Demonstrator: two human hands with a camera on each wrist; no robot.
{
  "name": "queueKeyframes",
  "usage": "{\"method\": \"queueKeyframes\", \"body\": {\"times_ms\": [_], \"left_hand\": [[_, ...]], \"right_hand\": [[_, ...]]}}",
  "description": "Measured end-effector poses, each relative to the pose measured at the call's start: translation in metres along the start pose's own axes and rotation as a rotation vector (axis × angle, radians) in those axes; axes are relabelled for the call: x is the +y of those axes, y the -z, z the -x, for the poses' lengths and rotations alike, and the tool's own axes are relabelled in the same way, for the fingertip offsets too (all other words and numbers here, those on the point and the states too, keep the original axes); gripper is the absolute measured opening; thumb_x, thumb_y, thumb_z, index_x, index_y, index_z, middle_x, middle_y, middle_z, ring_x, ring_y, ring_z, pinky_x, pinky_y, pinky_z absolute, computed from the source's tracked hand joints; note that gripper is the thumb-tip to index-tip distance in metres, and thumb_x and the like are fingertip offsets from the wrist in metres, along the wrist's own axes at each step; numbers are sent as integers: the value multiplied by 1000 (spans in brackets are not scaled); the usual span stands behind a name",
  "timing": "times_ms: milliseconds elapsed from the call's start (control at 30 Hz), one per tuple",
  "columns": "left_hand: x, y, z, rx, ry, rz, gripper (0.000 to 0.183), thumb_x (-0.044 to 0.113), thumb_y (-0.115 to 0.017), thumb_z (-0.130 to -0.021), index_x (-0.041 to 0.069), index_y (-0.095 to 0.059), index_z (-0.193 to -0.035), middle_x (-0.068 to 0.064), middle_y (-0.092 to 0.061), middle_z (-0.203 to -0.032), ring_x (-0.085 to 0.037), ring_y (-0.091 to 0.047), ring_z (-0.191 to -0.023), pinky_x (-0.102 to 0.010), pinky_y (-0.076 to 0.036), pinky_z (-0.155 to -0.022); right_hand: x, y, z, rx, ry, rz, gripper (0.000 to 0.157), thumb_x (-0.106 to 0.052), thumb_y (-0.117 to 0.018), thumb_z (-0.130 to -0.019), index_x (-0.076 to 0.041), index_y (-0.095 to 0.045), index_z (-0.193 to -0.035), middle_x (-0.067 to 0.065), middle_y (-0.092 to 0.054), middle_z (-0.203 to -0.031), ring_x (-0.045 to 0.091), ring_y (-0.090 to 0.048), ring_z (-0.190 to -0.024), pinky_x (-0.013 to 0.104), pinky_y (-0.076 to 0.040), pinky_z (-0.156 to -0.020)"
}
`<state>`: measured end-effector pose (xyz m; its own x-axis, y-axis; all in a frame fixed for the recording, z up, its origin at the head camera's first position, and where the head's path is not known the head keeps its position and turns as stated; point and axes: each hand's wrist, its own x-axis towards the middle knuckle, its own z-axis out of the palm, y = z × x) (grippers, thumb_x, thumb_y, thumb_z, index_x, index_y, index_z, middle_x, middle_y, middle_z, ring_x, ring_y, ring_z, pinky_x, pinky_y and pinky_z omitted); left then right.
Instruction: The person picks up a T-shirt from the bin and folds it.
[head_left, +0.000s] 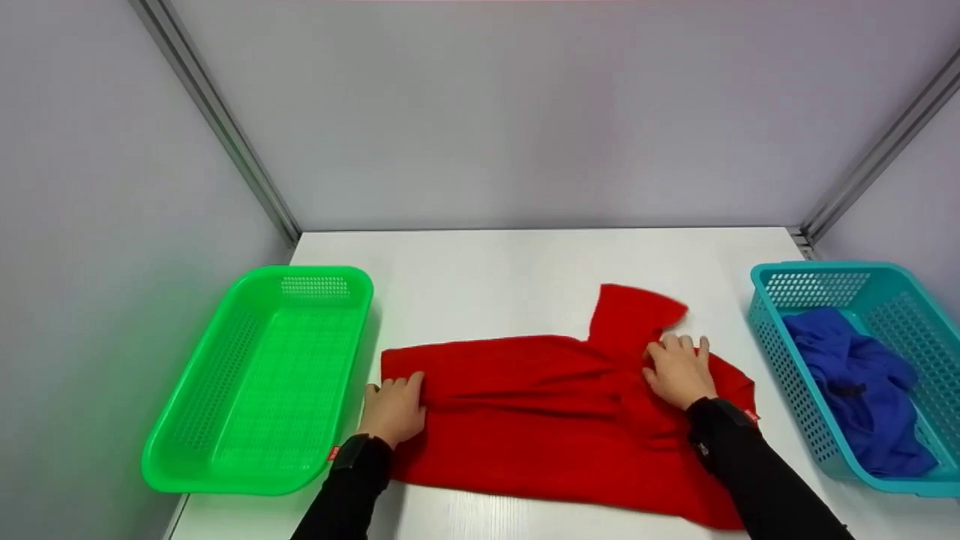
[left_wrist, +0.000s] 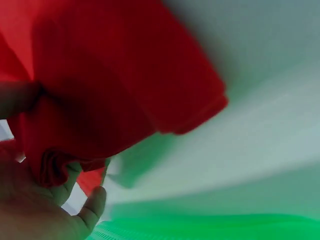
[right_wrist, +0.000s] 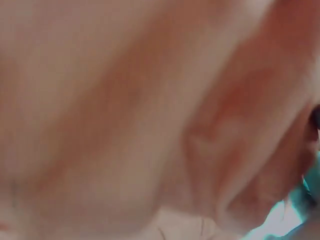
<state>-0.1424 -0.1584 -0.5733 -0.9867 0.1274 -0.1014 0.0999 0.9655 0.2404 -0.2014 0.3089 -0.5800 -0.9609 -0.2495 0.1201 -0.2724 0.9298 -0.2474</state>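
Observation:
A red T-shirt (head_left: 525, 450), folded lengthwise and wrinkled along its middle, lies across the white table. One sleeve (head_left: 630, 311) sticks out toward the back wall. At the shirt's left end my left hand (head_left: 394, 409) grips the edge; in the left wrist view the cloth (left_wrist: 125, 85) bunches between thumb and fingers. My right hand (head_left: 681, 371) holds the cloth near the shoulder, below the sleeve, its fingertips partly hidden. Blurred reddish cloth (right_wrist: 235, 120) fills most of the right wrist view.
A green basket (head_left: 360, 330) with nothing in it stands on the left, close beside my left hand. To the right, a teal basket (head_left: 787, 390) contains a crumpled blue garment (head_left: 862, 390). Grey walls (head_left: 480, 112) enclose the table's back and sides.

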Motion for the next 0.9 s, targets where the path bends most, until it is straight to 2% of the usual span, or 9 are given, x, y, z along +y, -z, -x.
{"method": "queueKeyframes", "body": {"times_ms": [67,167,267,333,367,467,600,767,900], "left_hand": [[0,1,-1,6,6,16,42,18,-75,-89,4,-59,-126,-21,-58,-124,-42,-53,-114,-61,-41,-95],[1,4,-3,23,17,96,32,26,-74,-91,4,-62,-111,-23,-48,-139,-45,-49,-118,-60,-45,-94],[0,6,-8,51,57,201,31,33,-64,-100,3,-66,-106,-23,-44,-150,-51,-48,-122,-61,-48,-96],[-2,5,-12,92,86,236,30,31,-57,-104,2,-64,-107,-24,-50,-144,-53,-51,-117,-62,-49,-93],[-4,3,-13,124,94,247,28,26,-55,-106,0,-63,-112,-25,-53,-139,-54,-54,-112,-62,-50,-90],[-9,0,-15,202,108,245,26,11,-55,-104,-2,-55,-127,-28,-57,-121,-52,-61,-91,-60,-54,-78],[-12,-4,-16,191,151,212,42,7,-59,-101,0,-48,-141,-29,-58,-111,-50,-64,-80,-59,-54,-67],[-11,-5,-16,211,158,150,23,5,-70,-93,-1,-57,-111,-28,-51,-106,-48,-61,-84,-58,-54,-61],[-12,-3,-20,291,88,70,13,-1,-70,-89,-2,-59,-95,-26,-52,-106,-47,-57,-88,-54,-52,-68]], "right_hand": [[1,2,-3,-20,8,-66,15,-16,-71,-93,-3,-66,-89,31,-54,-127,58,-39,-130,78,-10,-111],[2,6,-8,-88,-54,-219,27,-23,-59,-103,-2,-66,-88,33,-50,-139,60,-34,-138,78,-5,-112],[3,9,-12,-80,-164,-362,31,-25,-47,-109,2,-60,-103,30,-61,-121,52,-54,-119,71,-24,-108],[5,10,-14,-25,-229,-420,25,-20,-45,-110,3,-52,-117,27,-64,-105,45,-61,-101,63,-39,-98],[7,9,-14,0,-253,-430,23,-16,-45,-109,3,-47,-122,27,-64,-99,44,-62,-93,59,-43,-91],[11,8,-11,48,-290,-383,39,-4,-48,-105,8,-37,-140,37,-61,-111,52,-61,-98,59,-48,-86],[16,6,-6,10,-345,-244,49,-4,-55,-100,10,-40,-144,44,-40,-130,63,-43,-116,69,-39,-95],[19,9,-5,-41,-390,-206,33,-15,-62,-99,6,-54,-123,38,-40,-129,57,-36,-118,71,-35,-92],[24,17,-12,-27,-365,-304,32,-25,-61,-102,3,-55,-116,33,-55,-120,53,-48,-110,63,-38,-88]]}}
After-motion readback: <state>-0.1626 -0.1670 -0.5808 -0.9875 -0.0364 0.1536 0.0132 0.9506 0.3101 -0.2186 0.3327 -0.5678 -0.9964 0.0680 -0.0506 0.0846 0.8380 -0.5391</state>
